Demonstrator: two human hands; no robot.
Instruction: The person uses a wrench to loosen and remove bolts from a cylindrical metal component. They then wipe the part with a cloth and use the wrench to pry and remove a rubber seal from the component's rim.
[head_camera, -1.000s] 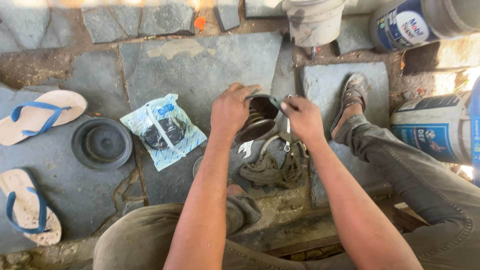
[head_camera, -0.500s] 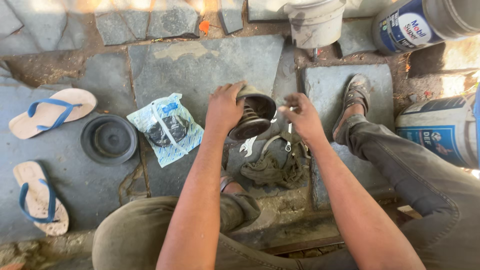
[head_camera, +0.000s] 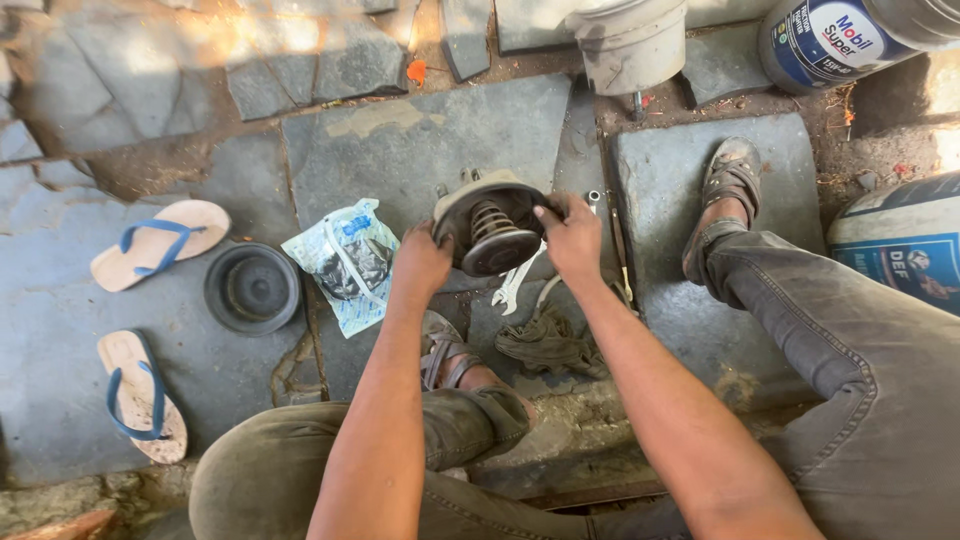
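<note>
I hold a round metal housing with a coil spring and a dark disc inside (head_camera: 492, 228), tilted up off the stone floor. My left hand (head_camera: 422, 262) grips its left rim and my right hand (head_camera: 568, 236) grips its right rim. Under the part lie a wrench (head_camera: 513, 284) and a dirty rag (head_camera: 552, 342). A plastic bag with dark parts (head_camera: 345, 262) lies just left of my left hand.
A black rubber disc (head_camera: 252, 289) and two blue-strapped sandals (head_camera: 160, 243) (head_camera: 141, 394) lie at the left. A grey bucket (head_camera: 630, 42) and a blue oil drum (head_camera: 838, 38) stand at the back; another drum (head_camera: 900, 245) is at the right. My sandalled foot (head_camera: 725, 200) rests on a slab.
Both hands have lifted the round housing off the rag and tipped it up, so the spring and disc now face me. The view has shifted slightly.
</note>
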